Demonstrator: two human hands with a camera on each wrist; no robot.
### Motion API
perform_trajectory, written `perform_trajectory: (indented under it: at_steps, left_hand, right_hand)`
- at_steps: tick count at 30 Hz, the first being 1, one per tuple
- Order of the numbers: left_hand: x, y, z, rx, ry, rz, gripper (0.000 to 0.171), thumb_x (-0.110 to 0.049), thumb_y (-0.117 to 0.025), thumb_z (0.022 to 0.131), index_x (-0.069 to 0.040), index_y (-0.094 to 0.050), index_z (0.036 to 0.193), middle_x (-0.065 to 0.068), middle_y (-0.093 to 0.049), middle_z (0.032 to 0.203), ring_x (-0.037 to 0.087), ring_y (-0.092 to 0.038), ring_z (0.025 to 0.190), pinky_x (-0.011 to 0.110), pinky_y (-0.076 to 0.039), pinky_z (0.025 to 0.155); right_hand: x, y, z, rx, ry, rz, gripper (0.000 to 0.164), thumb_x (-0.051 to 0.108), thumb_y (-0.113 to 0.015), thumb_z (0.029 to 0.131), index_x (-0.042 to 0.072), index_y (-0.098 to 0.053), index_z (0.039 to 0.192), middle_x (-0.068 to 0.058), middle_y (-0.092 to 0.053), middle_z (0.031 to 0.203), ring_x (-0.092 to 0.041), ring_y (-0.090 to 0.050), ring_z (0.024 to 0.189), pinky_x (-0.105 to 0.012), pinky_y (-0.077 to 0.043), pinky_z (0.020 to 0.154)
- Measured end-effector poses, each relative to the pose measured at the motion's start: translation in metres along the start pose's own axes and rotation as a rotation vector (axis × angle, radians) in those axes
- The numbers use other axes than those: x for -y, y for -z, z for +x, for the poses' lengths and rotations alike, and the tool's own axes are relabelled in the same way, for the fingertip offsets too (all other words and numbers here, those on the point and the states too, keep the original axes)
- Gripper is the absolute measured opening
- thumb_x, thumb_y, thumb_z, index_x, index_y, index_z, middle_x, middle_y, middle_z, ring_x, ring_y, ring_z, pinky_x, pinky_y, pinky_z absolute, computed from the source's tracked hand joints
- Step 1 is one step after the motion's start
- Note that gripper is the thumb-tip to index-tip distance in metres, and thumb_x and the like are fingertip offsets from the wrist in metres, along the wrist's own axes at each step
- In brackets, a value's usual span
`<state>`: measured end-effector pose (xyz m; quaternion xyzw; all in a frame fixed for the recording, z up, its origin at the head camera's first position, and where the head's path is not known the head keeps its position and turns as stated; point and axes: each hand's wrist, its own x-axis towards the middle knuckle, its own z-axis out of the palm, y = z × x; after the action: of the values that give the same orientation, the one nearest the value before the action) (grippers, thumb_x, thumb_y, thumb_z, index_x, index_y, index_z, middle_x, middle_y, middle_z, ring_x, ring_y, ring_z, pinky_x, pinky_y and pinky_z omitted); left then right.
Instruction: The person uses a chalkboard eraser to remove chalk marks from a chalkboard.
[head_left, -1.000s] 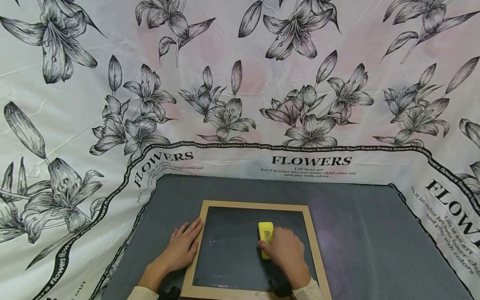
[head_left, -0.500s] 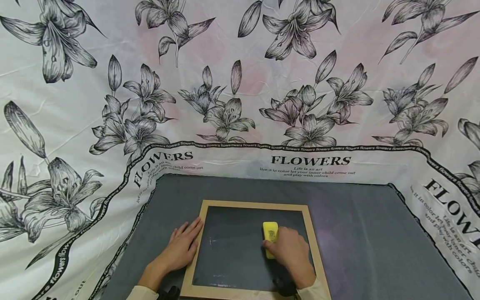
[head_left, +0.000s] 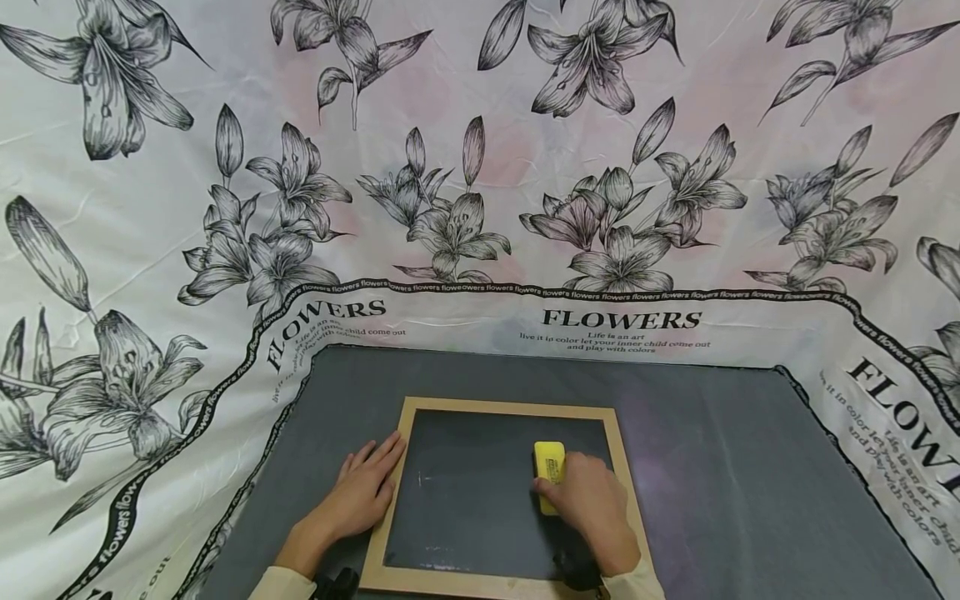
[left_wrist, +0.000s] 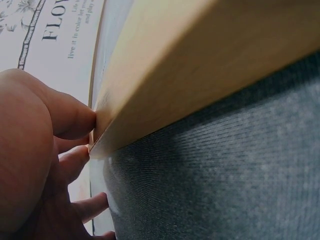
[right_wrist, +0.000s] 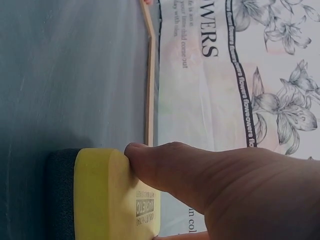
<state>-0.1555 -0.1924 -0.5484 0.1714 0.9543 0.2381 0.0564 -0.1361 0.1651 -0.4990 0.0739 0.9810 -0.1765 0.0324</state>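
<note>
Two bare hands, left (head_left: 360, 492) and right (head_left: 592, 500), are engaged at a wood-framed blackboard (head_left: 465, 467). The board lies flat on a grey panel (head_left: 720, 467), nearer the panel's far left corner than its far right. Beyond runs a white cloth (head_left: 480, 75) printed with black lilies and the word FLOWERS. A black wrist-worn device (head_left: 577, 568) overlaps the board's near edge, and the right sleeve (head_left: 636, 581) covers part of the near right corner. The right hand itself obscures part of the eraser (head_left: 550, 458).

Materials noted: the frame (head_left: 510, 407) is pale wood with straight, flat sides. The writing face is dark, with faint light marks near the left and near edges. The grey panel shows a finely lined texture from the left wrist. The eraser is a yellow block with rounded corners, a dark base and the printed word MAGNETIC. Both sleeves are cream-coloured.

The eraser sits on the board, right of the middle, base toward the writing face. The right hand grips it, thumb at the left side; the position of most other fingers I cannot tell. The left hand's fingers are extended, fingertips touching the frame's left edge; it grasps nothing.
</note>
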Motion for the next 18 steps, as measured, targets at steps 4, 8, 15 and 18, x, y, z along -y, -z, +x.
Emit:
perform_trajectory:
  at_steps: [4,8,15,18]
  left_hand:
    - [0.001,0.000,0.001,0.008,0.002,0.000,0.061,-0.018,-0.054,0.103,-0.019,-0.032,0.159,0.001,-0.024,0.167,0.044,-0.024,0.150,0.074,-0.016,0.113]
    - [0.001,0.000,0.001,0.015,-0.002,-0.008,0.060,-0.018,-0.053,0.103,-0.019,-0.032,0.159,0.001,-0.023,0.168,0.044,-0.023,0.150,0.074,-0.015,0.113]
    - [0.001,0.000,0.000,0.010,-0.013,-0.003,0.061,-0.017,-0.053,0.103,-0.018,-0.031,0.160,0.002,-0.023,0.167,0.045,-0.023,0.150,0.074,-0.015,0.113]
    - [0.001,0.000,0.000,0.004,-0.016,0.000,0.061,-0.017,-0.054,0.103,-0.018,-0.032,0.159,0.002,-0.024,0.167,0.045,-0.024,0.150,0.075,-0.016,0.112]
  right_hand:
    - [-0.003,-0.001,0.001,-0.008,0.003,0.001,0.056,0.055,-0.080,0.076,0.004,-0.066,0.095,-0.003,-0.056,0.070,-0.019,-0.052,0.061,-0.034,-0.041,0.050]
    - [-0.007,0.000,0.002,-0.008,0.002,0.005,0.055,0.054,-0.080,0.076,0.004,-0.066,0.094,-0.003,-0.056,0.069,-0.019,-0.052,0.060,-0.033,-0.041,0.050]
    - [-0.012,0.002,0.004,0.002,-0.012,-0.012,0.058,0.055,-0.078,0.077,0.002,-0.066,0.097,-0.004,-0.057,0.071,-0.020,-0.052,0.061,-0.034,-0.042,0.051]
    - [-0.015,0.003,0.004,0.008,-0.024,-0.007,0.059,0.056,-0.078,0.077,0.002,-0.066,0.099,-0.004,-0.057,0.071,-0.020,-0.053,0.062,-0.035,-0.042,0.051]
